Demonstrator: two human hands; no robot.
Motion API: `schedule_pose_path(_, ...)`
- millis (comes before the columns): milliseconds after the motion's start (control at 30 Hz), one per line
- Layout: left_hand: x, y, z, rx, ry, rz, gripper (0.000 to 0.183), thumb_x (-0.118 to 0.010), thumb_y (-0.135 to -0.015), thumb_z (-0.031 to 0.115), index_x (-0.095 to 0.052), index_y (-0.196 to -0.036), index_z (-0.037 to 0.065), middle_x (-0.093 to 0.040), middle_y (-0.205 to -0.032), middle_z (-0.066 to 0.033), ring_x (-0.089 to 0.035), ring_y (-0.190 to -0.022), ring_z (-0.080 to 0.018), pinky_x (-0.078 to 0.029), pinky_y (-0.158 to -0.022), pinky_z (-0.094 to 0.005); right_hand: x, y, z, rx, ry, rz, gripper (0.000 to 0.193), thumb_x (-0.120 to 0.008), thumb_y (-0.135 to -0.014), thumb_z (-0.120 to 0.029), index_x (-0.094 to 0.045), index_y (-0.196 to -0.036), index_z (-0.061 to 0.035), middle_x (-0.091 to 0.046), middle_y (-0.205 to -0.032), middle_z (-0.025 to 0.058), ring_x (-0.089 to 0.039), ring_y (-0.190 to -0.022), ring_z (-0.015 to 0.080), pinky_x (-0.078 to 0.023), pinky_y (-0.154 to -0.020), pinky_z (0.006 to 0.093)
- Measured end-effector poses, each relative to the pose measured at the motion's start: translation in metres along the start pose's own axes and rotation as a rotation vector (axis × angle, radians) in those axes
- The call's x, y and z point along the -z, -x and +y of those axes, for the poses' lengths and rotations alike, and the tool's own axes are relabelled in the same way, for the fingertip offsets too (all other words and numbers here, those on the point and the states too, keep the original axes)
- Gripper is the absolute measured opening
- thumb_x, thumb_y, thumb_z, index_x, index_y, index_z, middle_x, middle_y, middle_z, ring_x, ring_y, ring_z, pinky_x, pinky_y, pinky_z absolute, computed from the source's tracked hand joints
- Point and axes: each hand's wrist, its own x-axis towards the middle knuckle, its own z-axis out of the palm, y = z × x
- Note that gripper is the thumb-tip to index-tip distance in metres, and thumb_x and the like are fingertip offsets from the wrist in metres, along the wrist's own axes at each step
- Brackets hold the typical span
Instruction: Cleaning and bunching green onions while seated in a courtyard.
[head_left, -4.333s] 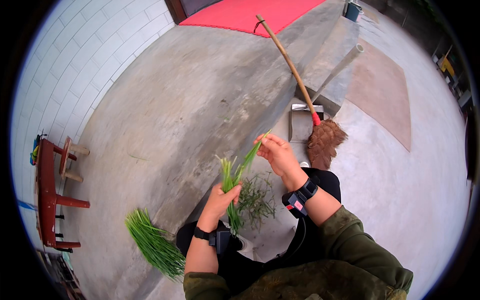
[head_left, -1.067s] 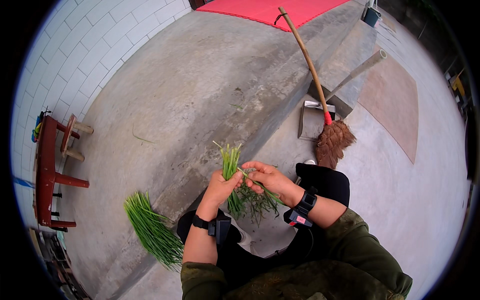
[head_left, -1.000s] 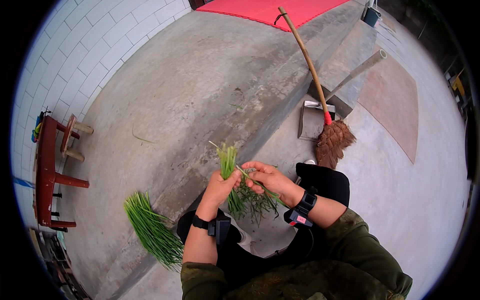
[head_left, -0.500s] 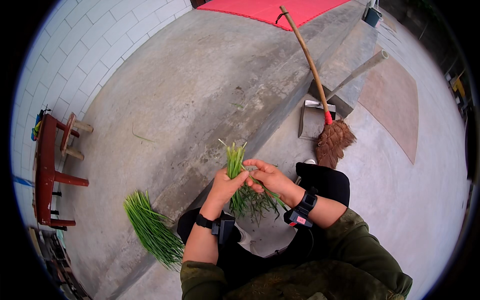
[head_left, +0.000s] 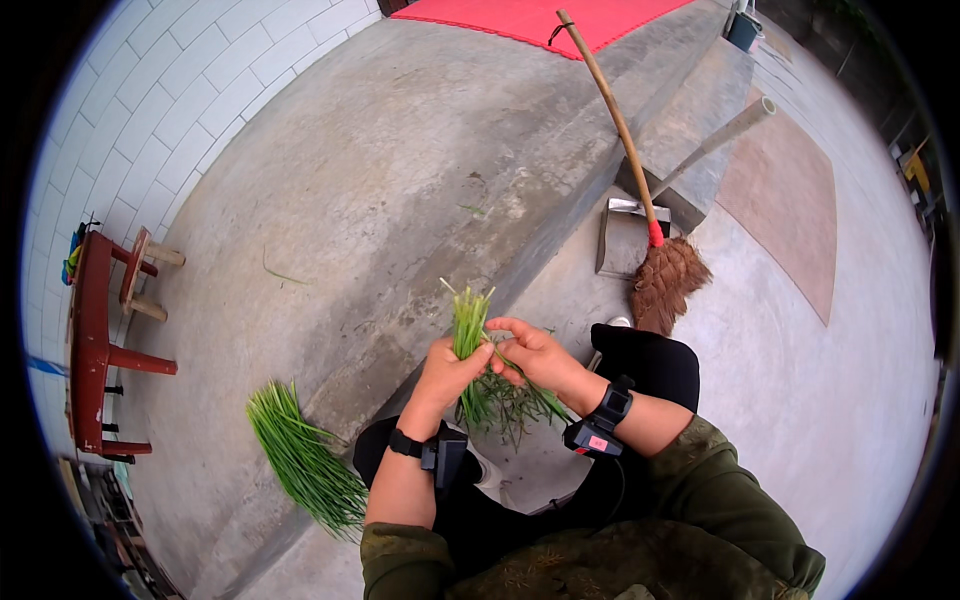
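My left hand (head_left: 447, 374) is wrapped round a bunch of long green chives (head_left: 468, 325), their pale cut ends pointing up and away from me. Close against it, my right hand (head_left: 543, 358) has its thumb and fingers pinched on a few green blades at the bunch's right side; some of these trail out below the right palm. Under my hands, loose trimmed leaves (head_left: 505, 410) lie scattered on the ground between my feet. To the left, a larger pile of chives (head_left: 303, 462) rests on the concrete step.
A broom (head_left: 668, 280) with a wooden handle leans beside a metal dustpan (head_left: 622, 240) and a pale pipe (head_left: 720, 140). A red bench (head_left: 92, 340) and small wooden stool (head_left: 140, 275) stand along the tiled wall. A red mat (head_left: 540, 20) lies at the back.
The blades trailing under my right hand have shifted slightly. Both hands stay at the bunch in nearly the same place.
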Motion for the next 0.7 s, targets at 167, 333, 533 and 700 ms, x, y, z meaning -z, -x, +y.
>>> schedule_pose_path(167,-0.001,0.0,0.001,0.033,-0.046,0.04,0.013,-0.051,-0.076,0.013,-0.053,-0.073,0.001,-0.053,-0.061,-0.0032,-0.045,-0.054,-0.0084,-0.036,-0.05,-0.0211,0.003,-0.005,0.011,0.102,0.045,-0.023,0.034,-0.036,-0.081,-0.008,-0.03,-0.114,-0.0007,-0.048,-0.064,0.0031,-0.038,-0.048,0.0068,-0.03,-0.043,0.0184)
schedule_pose_path(333,0.002,-0.002,-0.005,0.057,-0.004,0.093,0.013,-0.05,-0.076,0.013,-0.052,-0.073,0.001,-0.052,-0.061,-0.0034,-0.045,-0.054,-0.0086,-0.036,-0.05,-0.0216,0.003,-0.005,0.009,0.116,0.024,-0.029,0.033,-0.036,-0.082,-0.008,-0.03,-0.114,-0.0008,-0.048,-0.064,0.0031,-0.038,-0.048,0.0067,-0.03,-0.042,0.0182)
schedule_pose_path(533,0.003,-0.001,-0.005,0.029,0.036,0.075,0.013,-0.052,-0.076,0.014,-0.053,-0.073,0.001,-0.053,-0.061,-0.0035,-0.046,-0.054,-0.0086,-0.036,-0.05,-0.0209,0.001,-0.004,0.008,0.112,0.041,-0.023,0.033,-0.037,-0.082,-0.009,-0.03,-0.113,-0.0016,-0.048,-0.065,0.0029,-0.038,-0.048,0.0065,-0.031,-0.043,0.0181)
schedule_pose_path(700,0.003,-0.002,-0.009,0.006,0.023,0.04,0.013,-0.054,-0.075,0.014,-0.053,-0.074,0.001,-0.054,-0.061,-0.0032,-0.046,-0.053,-0.0083,-0.036,-0.049,-0.0203,0.001,-0.005,0.017,0.154,0.121,-0.027,0.033,-0.038,-0.082,-0.008,-0.03,-0.114,-0.0031,-0.047,-0.066,0.0019,-0.038,-0.051,0.0053,-0.031,-0.044,0.0172)
